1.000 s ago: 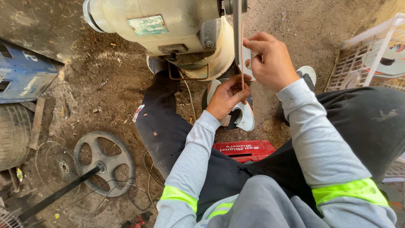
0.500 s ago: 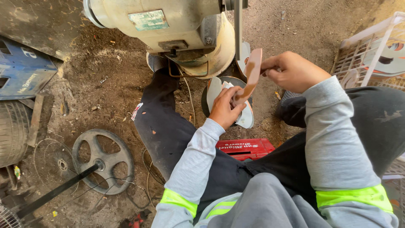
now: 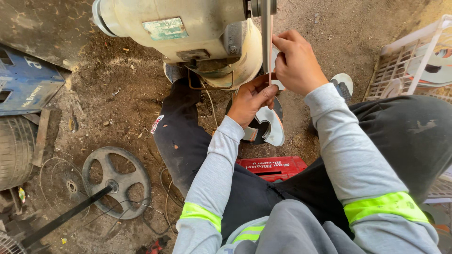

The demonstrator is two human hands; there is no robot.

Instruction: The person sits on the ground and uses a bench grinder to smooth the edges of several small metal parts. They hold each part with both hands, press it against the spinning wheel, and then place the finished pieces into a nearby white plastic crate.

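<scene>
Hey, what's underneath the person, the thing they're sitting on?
A red plastic crate shows between the dark trouser legs, on the dirt ground. Most of it is covered by the legs, so its full shape stays hidden.

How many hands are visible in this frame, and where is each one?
2. The right hand is at the upright wheel of the cream grinding machine, pressing a small flat piece against it. The left hand is just below, touching that piece's lower end. No other hands show.

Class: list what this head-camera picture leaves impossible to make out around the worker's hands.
- Head view: the flat piece's full shape, covered by the right hand and left hand.
- Grinder top, cut off by the upper edge.
- White crate, cut by the right edge.
</scene>
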